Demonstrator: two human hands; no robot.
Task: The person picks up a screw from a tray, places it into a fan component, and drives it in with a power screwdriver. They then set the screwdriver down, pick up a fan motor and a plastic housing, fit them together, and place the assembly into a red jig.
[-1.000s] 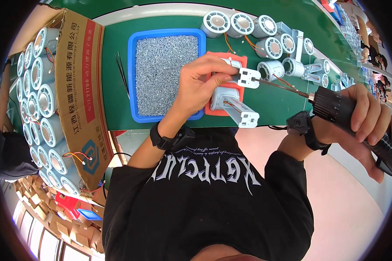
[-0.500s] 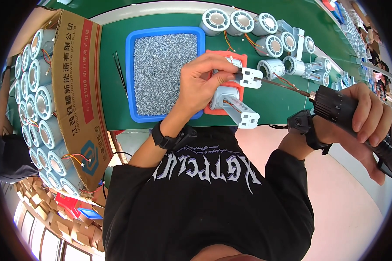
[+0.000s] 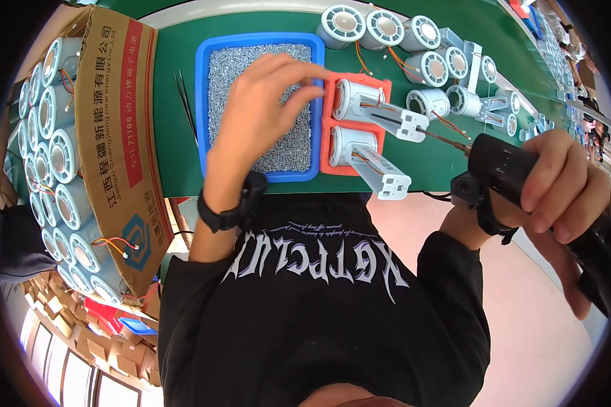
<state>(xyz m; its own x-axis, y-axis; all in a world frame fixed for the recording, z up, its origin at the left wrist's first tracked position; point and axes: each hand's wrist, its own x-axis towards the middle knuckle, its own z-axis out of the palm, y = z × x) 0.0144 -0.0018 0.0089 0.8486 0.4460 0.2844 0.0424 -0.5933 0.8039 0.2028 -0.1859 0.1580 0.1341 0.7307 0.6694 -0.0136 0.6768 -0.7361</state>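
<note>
My left hand point(image 3: 268, 105) hovers over the blue tray point(image 3: 201, 102) of small silver screws point(image 3: 288, 152), its thumb and index finger apart with nothing visible between them. My right hand point(image 3: 567, 183) is wrapped around a black electric screwdriver point(image 3: 502, 166). The long bit point(image 3: 448, 140) points left, its tip at the white end plate of the upper bracket point(image 3: 411, 126). That bracket extends from a pale round motor housing point(image 3: 361, 95) lying in a red holder point(image 3: 328, 112). Below it in the same holder lies a second housing point(image 3: 356, 144) with a similar bracket point(image 3: 391, 186).
A cardboard box point(image 3: 119, 136) of several stacked round housings point(image 3: 60, 154) stands at the left. Black tweezers point(image 3: 185, 105) lie between box and tray. More housings point(image 3: 385, 28) with coloured wires are on the green table point(image 3: 265, 20) at the back right.
My left hand has let go of the upper bracket and moved left over the screws. The screwdriver has shifted slightly left, its bit still at the upper bracket.
</note>
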